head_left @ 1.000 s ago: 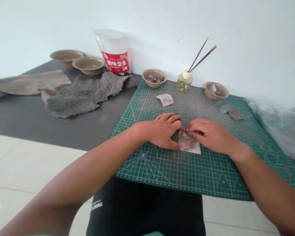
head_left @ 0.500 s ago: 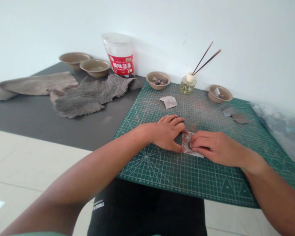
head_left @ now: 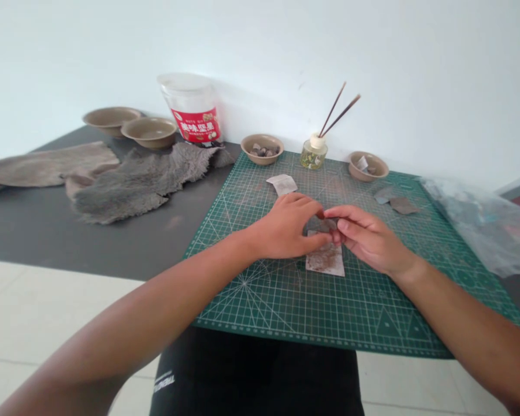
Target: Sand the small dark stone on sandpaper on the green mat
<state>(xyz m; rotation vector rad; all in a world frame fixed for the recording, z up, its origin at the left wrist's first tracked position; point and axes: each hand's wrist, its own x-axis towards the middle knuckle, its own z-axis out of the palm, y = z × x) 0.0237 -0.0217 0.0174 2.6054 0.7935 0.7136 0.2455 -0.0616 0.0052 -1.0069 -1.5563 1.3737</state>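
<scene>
A stained sheet like sandpaper (head_left: 325, 261), whitish with brown dust on it, lies on the green cutting mat (head_left: 277, 312). Just above its far edge, my right hand (head_left: 372, 237) pinches a small dark piece (head_left: 331, 219) between thumb and fingers; its exact kind is too small to make out. My left hand (head_left: 288, 228) reaches in from the left, thumb and fingers apart and curved around the space beside that piece. Its fingertips are close to the piece, and I cannot tell whether they touch it. Behind my left hand rests a curled pale sheet (head_left: 282, 184).
Along the wall stand a bowl of small brown pieces (head_left: 262, 159), a reed diffuser (head_left: 314, 153) and a bowl with paper scraps (head_left: 368, 170). Grey cloths (head_left: 134, 182), stacked-side bowls (head_left: 149, 136) and a plastic tub (head_left: 190, 110) are left. A clear plastic bag (head_left: 476, 225) lies right.
My right hand has lifted the small dark piece off the stained sheet. My left hand has let go of the sheet's edge and come up beside the piece. The view has shifted slightly.
</scene>
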